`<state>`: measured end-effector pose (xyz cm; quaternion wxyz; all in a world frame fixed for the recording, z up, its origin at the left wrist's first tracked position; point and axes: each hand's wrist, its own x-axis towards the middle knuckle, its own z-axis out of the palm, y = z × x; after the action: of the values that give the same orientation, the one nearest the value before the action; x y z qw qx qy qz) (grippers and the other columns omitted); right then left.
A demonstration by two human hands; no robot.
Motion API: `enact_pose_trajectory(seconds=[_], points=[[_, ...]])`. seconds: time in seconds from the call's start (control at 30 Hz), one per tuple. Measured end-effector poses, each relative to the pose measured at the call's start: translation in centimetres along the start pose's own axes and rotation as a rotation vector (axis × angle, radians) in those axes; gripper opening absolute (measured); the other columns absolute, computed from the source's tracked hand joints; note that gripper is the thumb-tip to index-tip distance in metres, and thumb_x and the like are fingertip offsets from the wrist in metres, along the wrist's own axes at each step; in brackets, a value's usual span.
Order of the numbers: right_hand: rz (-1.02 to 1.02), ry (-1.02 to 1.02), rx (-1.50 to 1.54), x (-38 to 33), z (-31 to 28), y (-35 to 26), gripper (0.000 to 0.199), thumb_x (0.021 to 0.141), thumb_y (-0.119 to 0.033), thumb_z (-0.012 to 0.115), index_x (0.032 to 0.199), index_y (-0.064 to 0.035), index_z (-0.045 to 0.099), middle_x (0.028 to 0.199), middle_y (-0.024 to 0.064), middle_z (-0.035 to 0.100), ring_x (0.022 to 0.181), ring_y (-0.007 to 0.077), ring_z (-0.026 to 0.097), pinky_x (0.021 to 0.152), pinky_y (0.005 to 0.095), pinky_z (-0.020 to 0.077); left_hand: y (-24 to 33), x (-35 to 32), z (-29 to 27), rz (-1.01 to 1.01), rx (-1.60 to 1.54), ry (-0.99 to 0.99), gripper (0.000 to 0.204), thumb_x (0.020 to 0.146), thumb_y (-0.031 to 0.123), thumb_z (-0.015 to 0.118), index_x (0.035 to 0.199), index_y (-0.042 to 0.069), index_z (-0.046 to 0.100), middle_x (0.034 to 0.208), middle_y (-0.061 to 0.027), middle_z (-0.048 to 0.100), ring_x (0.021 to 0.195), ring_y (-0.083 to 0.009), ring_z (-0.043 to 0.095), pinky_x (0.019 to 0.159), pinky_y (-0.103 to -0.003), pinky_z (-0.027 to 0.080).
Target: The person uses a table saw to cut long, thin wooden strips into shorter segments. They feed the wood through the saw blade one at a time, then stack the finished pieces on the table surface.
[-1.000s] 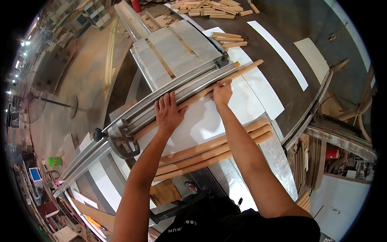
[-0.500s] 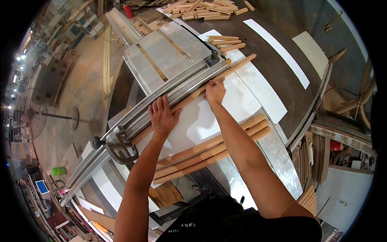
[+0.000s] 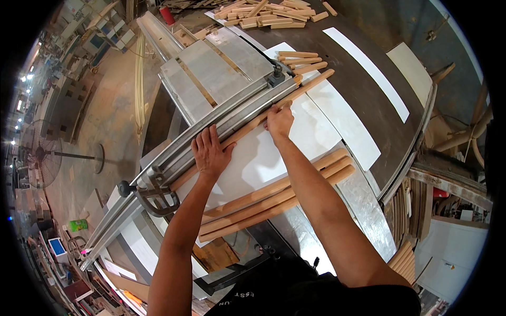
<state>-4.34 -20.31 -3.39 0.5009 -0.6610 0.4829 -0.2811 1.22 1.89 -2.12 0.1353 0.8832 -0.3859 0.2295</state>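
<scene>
A long wooden strip (image 3: 244, 130) lies along the metal fence (image 3: 237, 117) of a saw table, its far end reaching past the fence. My right hand (image 3: 279, 122) is closed round the strip at about its middle. Nearer to me, my left hand (image 3: 210, 152) lies with outstretched fingers over the strip and against the fence, its thumb pointing right. Below both hands, several long wooden strips (image 3: 274, 195) rest side by side, partly hidden by my right forearm. A dark clamp-like bracket (image 3: 158, 195) sits at the fence's near end, beside the strip's near end.
Short wooden pieces (image 3: 303, 61) lie beyond the strip's far end, with a bigger heap (image 3: 269, 15) farther back. A grey slotted metal carriage (image 3: 211, 68) adjoins the fence. A white band (image 3: 369, 73) lies on the dark tabletop. A fan (image 3: 39, 152) stands left.
Both hands, the strip and the fence have shifted very slightly toward the lower left relative to the short pieces on the tabletop. Both hands keep their places on the strip.
</scene>
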Motion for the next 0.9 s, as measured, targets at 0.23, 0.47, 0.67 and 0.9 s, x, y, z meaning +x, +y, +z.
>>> enact_pose_trajectory(seconds=[0.23,0.47,0.67,0.9], points=[[0.022,-0.03,-0.011,0.0,-0.1,0.1,0.058,0.1,-0.016,0.055,0.143,0.0124,0.028,0.065,0.0179,0.068,0.048,0.026,0.066,0.044,0.0371,0.054,0.2,-0.3,-0.1,-0.036,-0.009,-0.045,0.085,0.079,0.054,0.079,0.14,0.003,0.048,0.129,-0.0156,0.053,0.121,-0.0338,0.05,0.106,-0.049,0.035],[-0.053,0.065,-0.048,0.7,1.4,1.2,0.05,0.101,-0.015,0.055,0.139,0.0107,0.034,0.066,0.0177,0.068,0.045,0.0246,0.065,0.039,0.0363,0.0521,0.5,0.0,-0.6,-0.064,-0.053,-0.006,0.084,0.074,0.047,0.084,0.137,0.004,0.048,0.127,-0.0156,0.054,0.12,-0.0347,0.05,0.106,-0.049,0.035],[0.011,-0.009,-0.1,1.2,0.8,1.1,0.071,0.095,-0.021,0.058,0.147,0.0173,0.029,0.073,0.0247,0.07,0.075,0.0415,0.072,0.073,0.0469,0.0594,3.1,1.3,-1.8,-0.267,-0.115,-0.051,0.078,0.066,0.027,0.092,0.128,0.005,0.051,0.118,-0.0145,0.053,0.114,-0.0346,0.049,0.107,-0.049,0.033],[0.045,-0.025,-0.069,0.6,1.0,0.6,0.036,0.097,-0.024,0.057,0.098,0.0102,0.065,0.07,0.0215,0.071,0.072,0.0394,0.072,0.075,0.0459,0.0591,2.8,1.2,-2.2,-0.306,-0.134,-0.05,0.075,0.065,0.025,0.092,0.125,0.005,0.053,0.116,-0.0142,0.053,0.113,-0.0343,0.05,0.107,-0.048,0.033]])
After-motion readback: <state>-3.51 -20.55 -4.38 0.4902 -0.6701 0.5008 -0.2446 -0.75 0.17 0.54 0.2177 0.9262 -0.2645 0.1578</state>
